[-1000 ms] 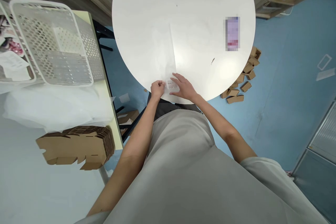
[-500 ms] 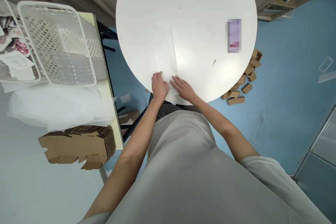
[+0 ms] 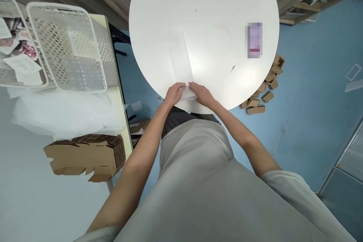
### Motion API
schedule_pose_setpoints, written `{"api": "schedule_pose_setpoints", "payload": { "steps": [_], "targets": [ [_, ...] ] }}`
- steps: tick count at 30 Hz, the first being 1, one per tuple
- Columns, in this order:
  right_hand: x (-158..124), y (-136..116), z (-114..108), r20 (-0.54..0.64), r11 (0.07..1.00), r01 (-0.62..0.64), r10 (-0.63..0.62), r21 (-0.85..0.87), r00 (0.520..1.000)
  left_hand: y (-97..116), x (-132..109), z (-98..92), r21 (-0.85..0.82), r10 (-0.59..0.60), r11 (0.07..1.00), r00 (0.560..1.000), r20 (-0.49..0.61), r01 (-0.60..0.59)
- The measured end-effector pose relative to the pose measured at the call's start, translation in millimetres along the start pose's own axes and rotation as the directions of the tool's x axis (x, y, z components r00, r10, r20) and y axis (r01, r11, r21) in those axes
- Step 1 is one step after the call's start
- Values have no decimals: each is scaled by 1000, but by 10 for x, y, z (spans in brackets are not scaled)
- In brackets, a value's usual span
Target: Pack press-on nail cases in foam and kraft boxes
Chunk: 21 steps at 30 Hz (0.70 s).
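A strip of translucent white wrapping sheet [image 3: 180, 58] lies lengthwise on the round white table [image 3: 227, 3], running away from me. Its near end is folded or rolled into a small white bundle [image 3: 188, 93] by the table's front edge. On the left side of this bundle, my left hand [image 3: 175, 93] grips with bent fingers, their tips pointing inward. From the right, my right hand [image 3: 202, 93] holds the same end, its fingers laid across the top and close together. Both thumbs are mostly hidden. I cannot tell whether anything is inside the bundle.
A blurred-out purple rectangle [image 3: 254, 41] lies on the table's right side. The left side table carries white perforated baskets [image 3: 66, 45], white sheeting [image 3: 68, 113] and stacked flat cardboard boxes [image 3: 85, 155]. Several small brown boxes [image 3: 267, 96] lie on the floor at right.
My left hand has shifted right and turned its fingers inward, closer to my right hand. The sheet's strip shows more distinctly, and the view has moved slightly.
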State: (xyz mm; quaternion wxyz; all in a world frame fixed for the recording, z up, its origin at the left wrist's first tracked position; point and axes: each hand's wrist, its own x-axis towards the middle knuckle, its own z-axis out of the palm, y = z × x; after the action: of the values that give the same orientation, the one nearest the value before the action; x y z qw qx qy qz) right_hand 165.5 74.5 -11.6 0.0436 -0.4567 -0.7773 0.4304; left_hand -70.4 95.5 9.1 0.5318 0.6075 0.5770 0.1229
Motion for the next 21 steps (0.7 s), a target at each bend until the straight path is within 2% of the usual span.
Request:
{"api": "schedule_pose_setpoints", "payload": {
  "steps": [3, 5, 10, 14, 17, 21],
  "targets": [
    [33, 0, -51, -19, 1000, -19, 19, -3, 1000, 64, -80, -7, -101, -139, 985, 990, -11, 137],
    [68, -25, -96, -22, 999, -44, 44, -13, 999, 107, -124, 7, -118, -191, 975, 981, 7, 191],
    [181, -84, -211, -42, 995, -97, 97, 13, 994, 99, -180, 93, 24, -136, 990, 990, 32, 136],
    [252, -68, -243, -71, 990, -138, 138, 7, 988, 31, -129, 133, 28, -97, 995, 991, -88, 100],
    [294, -51, -241, -95, 971, -239, 237, -12, 967, 14, -22, 112, -3, -189, 982, 967, -170, 191],
    [337, -107, -216, -102, 919, -393, 393, 17, 914, 42, 135, 85, 0, -286, 955, 924, -252, 296]
  ]
}}
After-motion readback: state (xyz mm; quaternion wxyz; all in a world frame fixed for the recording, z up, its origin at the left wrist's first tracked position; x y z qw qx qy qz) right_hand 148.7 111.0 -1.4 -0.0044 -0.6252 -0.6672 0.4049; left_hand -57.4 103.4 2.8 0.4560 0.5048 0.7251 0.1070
